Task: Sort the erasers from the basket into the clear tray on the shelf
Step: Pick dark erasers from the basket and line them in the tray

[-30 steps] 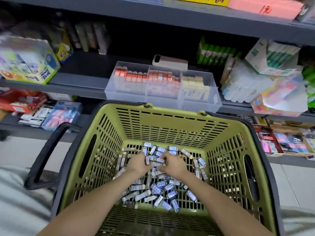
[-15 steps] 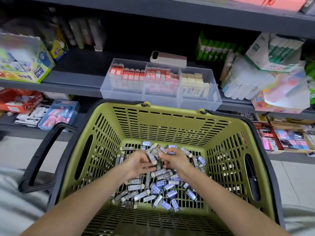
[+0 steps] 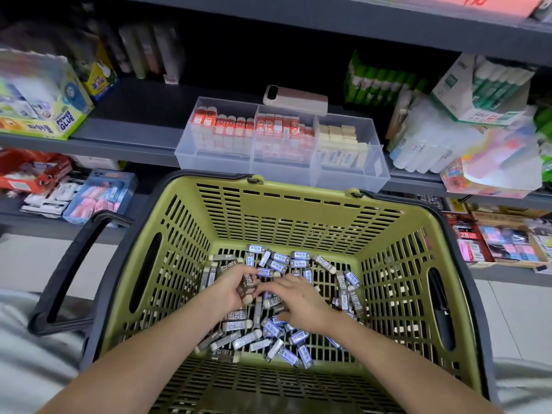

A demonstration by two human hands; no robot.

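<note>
A green plastic basket [image 3: 298, 216] with black rim holds several small erasers [image 3: 254, 339] in blue and dark brown sleeves, scattered over its slatted floor. My left hand [image 3: 230, 289] grips a few dark-sleeved erasers [image 3: 247, 286] just above the pile. My right hand [image 3: 301, 301] lies over the pile beside it, fingers spread on the erasers; what is under them is hidden. The clear tray [image 3: 215, 161] stands on the shelf behind the basket, its three compartments holding red-and-white and cream erasers.
A pink-white device [image 3: 295, 100] lies on the shelf behind the tray. Glue boxes [image 3: 44, 109] stand at left, green glue sticks and plastic packs [image 3: 448, 130] at right. The basket's black handle [image 3: 74, 270] hangs down on the left. Lower shelves carry more stationery.
Both hands have dropped a little lower onto the pile. My left hand now holds a small bunch of dark-sleeved erasers, and my right hand has spread flat over the erasers.
</note>
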